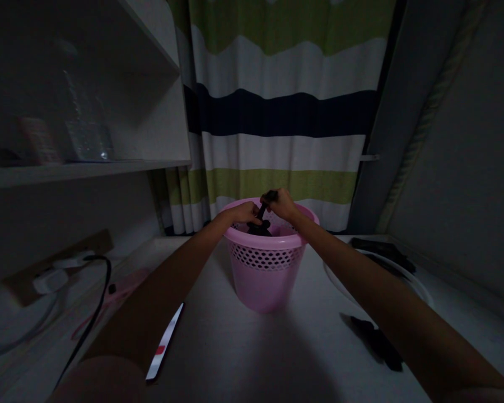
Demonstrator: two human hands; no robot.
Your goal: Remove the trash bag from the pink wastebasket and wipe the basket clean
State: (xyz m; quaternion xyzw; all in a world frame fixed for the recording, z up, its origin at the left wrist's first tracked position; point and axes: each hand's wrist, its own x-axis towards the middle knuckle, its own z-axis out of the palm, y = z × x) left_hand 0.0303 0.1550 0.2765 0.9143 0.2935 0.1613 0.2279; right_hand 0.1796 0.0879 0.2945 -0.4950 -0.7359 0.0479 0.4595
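A pink basket (265, 280) with a perforated upper band stands upright on the white table. Over its opening, a black object (259, 228) with a narrow upright part is partly inside the basket. My right hand (282, 204) is closed around the top end of this black object. Lower down and to the left, my left hand (247, 213) has its fingers pressed against the same object, just above the rim. The lower part of the black object is hidden by the basket's front wall.
A phone-like slab (166, 344) lies at the front left. Dark items (380, 341) and a white ring-shaped rim (415, 282) are at the right. Left are a shelf (143, 165), plugs (50, 280) and a black cable (96, 313); a striped curtain (281, 151) hangs behind.
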